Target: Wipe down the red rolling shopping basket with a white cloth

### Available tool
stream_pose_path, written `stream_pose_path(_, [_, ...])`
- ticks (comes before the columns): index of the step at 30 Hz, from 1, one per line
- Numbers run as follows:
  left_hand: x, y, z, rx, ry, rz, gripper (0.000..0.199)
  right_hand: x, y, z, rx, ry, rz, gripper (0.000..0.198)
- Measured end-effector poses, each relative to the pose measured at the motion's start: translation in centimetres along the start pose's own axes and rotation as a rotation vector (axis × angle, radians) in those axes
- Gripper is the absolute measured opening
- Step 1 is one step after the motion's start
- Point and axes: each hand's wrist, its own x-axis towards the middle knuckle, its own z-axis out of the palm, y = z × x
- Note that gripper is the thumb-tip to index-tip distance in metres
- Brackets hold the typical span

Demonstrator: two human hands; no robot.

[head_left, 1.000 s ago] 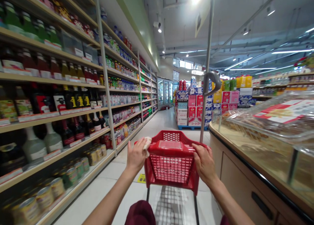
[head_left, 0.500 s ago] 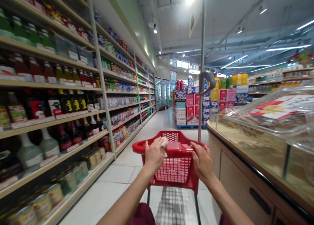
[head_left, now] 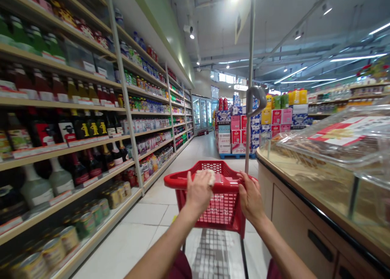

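Observation:
Ahead of me stands a red plastic shopping cart (head_left: pixel 219 208) with a mesh basket. My left hand (head_left: pixel 199 194) is on top of the cart's handle, left of its middle, fingers closed on a crumpled white cloth (head_left: pixel 210 176) pressed to the bar. It could also be a tissue; the picture does not settle that. My right hand (head_left: pixel 251 195) grips the handle at its right end, its fingers curled over the bar. A metal pole with a grey hook (head_left: pixel 256 101) rises just beyond the right hand.
Shelves of bottles and cans (head_left: pixel 88 141) line the left side. A wooden counter (head_left: pixel 304 214) with clear plastic covers (head_left: pixel 329 149) runs close along the right. Stacked drink boxes (head_left: pixel 237 135) stand on a blue pallet ahead. Tiled floor (head_left: pixel 149 214) shows beside the cart.
My left hand has slid a little to the right along the handle with the cloth. The right hand stays at its end, its fingers slightly shifted.

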Motion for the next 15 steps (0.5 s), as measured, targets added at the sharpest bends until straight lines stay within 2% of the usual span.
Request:
stream_pose_path(2, [-0.4, 1.7, 1.0, -0.022, 0.025, 0.167, 0.039, 0.0, 0.0, -0.1, -0.004, -0.016, -0.007, 0.04])
stream_pose_path(4, [-0.7, 2.1, 1.3, -0.025, 0.045, 0.229, 0.039, 0.0, 0.0, -0.4, -0.007, -0.033, -0.018, 0.039])
stream_pose_path(6, [-0.9, 0.9, 0.8, -0.003, 0.05, 0.163, 0.037, 0.0, 0.1, -0.5, -0.008, -0.051, -0.026, 0.039])
stream_pose_path(9, [-0.9, -1.4, -0.3, 0.022, 0.052, -0.045, 0.035, 0.0, -0.1, -0.4, -0.013, -0.059, -0.031, 0.037])
stream_pose_path(11, [-0.7, -1.2, -0.3, 0.015, 0.049, -0.089, 0.036, 0.0, -0.2, -0.2, -0.02, -0.051, -0.034, 0.037])
stream_pose_path(15, [-0.4, 1.9, 1.1, -0.033, 0.03, 0.146, 0.038, 0.0, -0.2, -0.3, -0.033, -0.06, -0.064, 0.036])
